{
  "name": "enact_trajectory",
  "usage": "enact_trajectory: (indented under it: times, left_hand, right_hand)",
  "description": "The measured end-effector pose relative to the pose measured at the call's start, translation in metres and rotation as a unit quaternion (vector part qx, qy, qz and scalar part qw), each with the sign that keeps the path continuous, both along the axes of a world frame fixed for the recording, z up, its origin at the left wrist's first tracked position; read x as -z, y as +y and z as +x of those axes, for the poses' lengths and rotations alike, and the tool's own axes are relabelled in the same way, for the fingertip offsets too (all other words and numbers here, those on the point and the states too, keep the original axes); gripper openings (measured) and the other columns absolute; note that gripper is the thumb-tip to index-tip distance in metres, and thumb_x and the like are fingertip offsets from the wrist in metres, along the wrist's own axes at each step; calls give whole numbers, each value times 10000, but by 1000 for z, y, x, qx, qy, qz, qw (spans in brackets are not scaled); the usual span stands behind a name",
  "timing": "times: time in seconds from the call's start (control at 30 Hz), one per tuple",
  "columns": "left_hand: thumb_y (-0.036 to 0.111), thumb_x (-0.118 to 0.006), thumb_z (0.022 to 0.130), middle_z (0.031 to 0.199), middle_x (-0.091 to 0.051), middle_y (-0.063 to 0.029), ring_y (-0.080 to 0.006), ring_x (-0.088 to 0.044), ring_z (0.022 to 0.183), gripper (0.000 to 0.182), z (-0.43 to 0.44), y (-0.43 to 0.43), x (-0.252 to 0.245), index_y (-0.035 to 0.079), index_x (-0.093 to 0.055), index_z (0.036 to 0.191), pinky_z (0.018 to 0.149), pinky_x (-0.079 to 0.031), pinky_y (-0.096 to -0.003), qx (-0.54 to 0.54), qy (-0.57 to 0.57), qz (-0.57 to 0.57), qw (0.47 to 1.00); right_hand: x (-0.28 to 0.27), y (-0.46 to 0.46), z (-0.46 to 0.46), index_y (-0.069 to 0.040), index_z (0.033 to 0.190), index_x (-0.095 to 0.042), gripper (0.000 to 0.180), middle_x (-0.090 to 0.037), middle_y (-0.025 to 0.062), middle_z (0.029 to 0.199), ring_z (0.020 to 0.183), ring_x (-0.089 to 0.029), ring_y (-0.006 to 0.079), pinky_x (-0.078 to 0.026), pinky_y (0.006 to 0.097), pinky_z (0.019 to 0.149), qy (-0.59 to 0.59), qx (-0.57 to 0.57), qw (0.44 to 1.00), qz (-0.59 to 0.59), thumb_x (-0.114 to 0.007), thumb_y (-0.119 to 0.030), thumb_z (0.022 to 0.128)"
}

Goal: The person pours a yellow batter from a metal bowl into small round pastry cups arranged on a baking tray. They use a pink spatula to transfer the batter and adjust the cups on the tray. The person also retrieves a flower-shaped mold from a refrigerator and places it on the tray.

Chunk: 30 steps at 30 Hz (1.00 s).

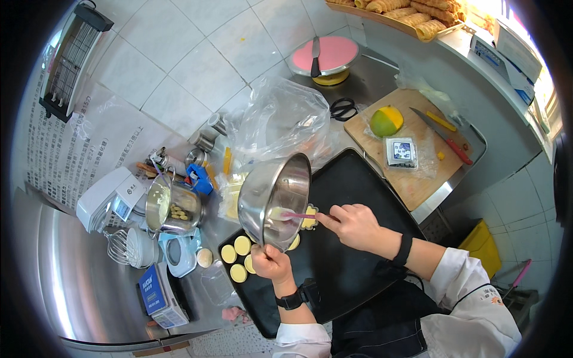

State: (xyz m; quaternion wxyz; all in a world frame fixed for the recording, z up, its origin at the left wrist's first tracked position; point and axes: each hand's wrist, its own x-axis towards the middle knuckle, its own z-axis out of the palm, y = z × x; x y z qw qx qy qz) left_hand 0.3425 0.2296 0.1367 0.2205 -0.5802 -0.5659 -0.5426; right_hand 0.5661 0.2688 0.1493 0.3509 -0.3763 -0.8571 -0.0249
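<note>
My left hand (271, 263) grips the lower rim of a stainless steel mixing bowl (255, 201), tipped on its side above a black baking tray (358, 197). In my right hand (353, 226) is a spatula with a pink handle (302, 215). Its pale head (278, 214) is inside the bowl, by a little residue on the wall. Several yellow round pieces (242, 245) sit on the tray's left part. Just right of the bowl shows a yellow piece with a fluted edge (310, 217), partly hidden by the spatula handle.
Left of the tray stand a steel pot (179, 201), a white stand mixer (107, 197) and a blue box (154, 288). Behind lies a clear plastic bag (286, 121). A cutting board (416, 188) at right holds a mango (387, 121), a red-handled knife (456, 150) and a plastic box (400, 153).
</note>
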Motion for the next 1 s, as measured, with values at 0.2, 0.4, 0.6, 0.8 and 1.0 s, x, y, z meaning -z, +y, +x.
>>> enact_trajectory:
  times: [0.2, 0.4, 0.6, 0.8, 1.0]
  left_hand:
    - [242, -572, 1025, 685, -487, -124, -332, -508, 582, 352, -7, -1, 4, 60, -380, 793, 508, -413, -414, 32, 100, -26, 994]
    - [235, -579, 1020, 689, -491, -121, -327, -510, 582, 346, 1, 8, -2, 59, -381, 797, 505, -412, -409, 69, 120, -1, 990]
    - [225, -585, 1015, 679, -471, -113, -326, -488, 569, 330, -3, 10, -6, 67, -388, 803, 506, -401, -409, 62, 128, 6, 990]
    - [212, -593, 1010, 672, -454, -114, -323, -478, 571, 329, -6, 12, -1, 66, -384, 802, 504, -390, -405, 68, 118, 4, 991]
    - [225, -593, 1009, 668, -447, -120, -320, -468, 559, 343, -9, 13, 3, 58, -389, 790, 501, -382, -413, 14, 107, -1, 994]
  right_hand:
    - [-34, 14, 34, -165, 1072, -757, 294, -494, -27, 730, 628, -524, 126, -409, 276, 511, -105, -53, 992, 54, -698, -190, 785]
    - [-47, 41, 22, -180, 1083, -747, 306, -501, -21, 750, 661, -542, 134, -429, 279, 535, -77, -57, 992, 81, -665, -185, 789]
    - [-27, 32, 48, -151, 1007, -753, 216, -527, -9, 741, 684, -578, 157, -465, 311, 557, -101, -91, 990, 48, -659, -204, 819]
    - [-14, 15, 65, -167, 1044, -745, 265, -513, -20, 754, 690, -548, 136, -433, 281, 559, -125, -51, 989, 54, -662, -196, 794]
    - [13, 6, 53, -174, 1080, -736, 325, -531, -7, 774, 696, -580, 150, -466, 298, 566, -81, 27, 996, -1, -672, -143, 763]
